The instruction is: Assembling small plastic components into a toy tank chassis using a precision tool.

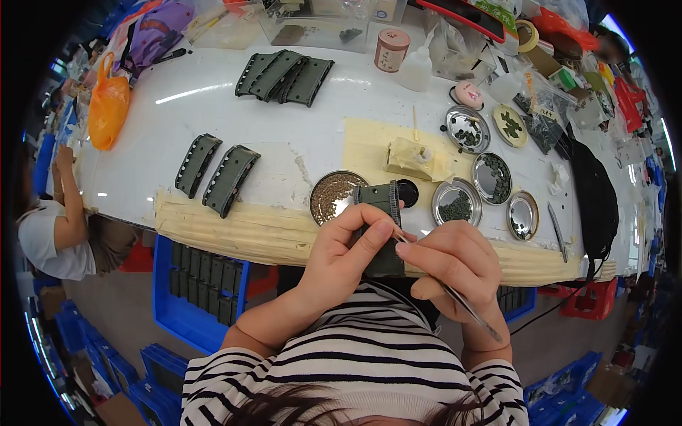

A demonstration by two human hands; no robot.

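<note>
My left hand [334,263] is closed around a dark green curved plastic part [384,264], held upright at the table's near edge. Metal tweezers [470,311] are pinched in my right hand [458,266], their tips meeting the part's edge beside my left thumb. Whatever lies at the tips is too small to make out. Just beyond my left hand stands a round dish [313,192] of small brown-gold pieces. A small black round pot [407,193] and a metal dish [477,213] of small green pieces are beyond my right hand.
Two similar green parts [231,181] lie to the left, and a stack of them [284,77] farther back. More metal dishes [509,192] stand right of a tape-wrapped block [412,160]. A blue crate [163,298] of green parts sits below the table. Another person [53,234] sits at left.
</note>
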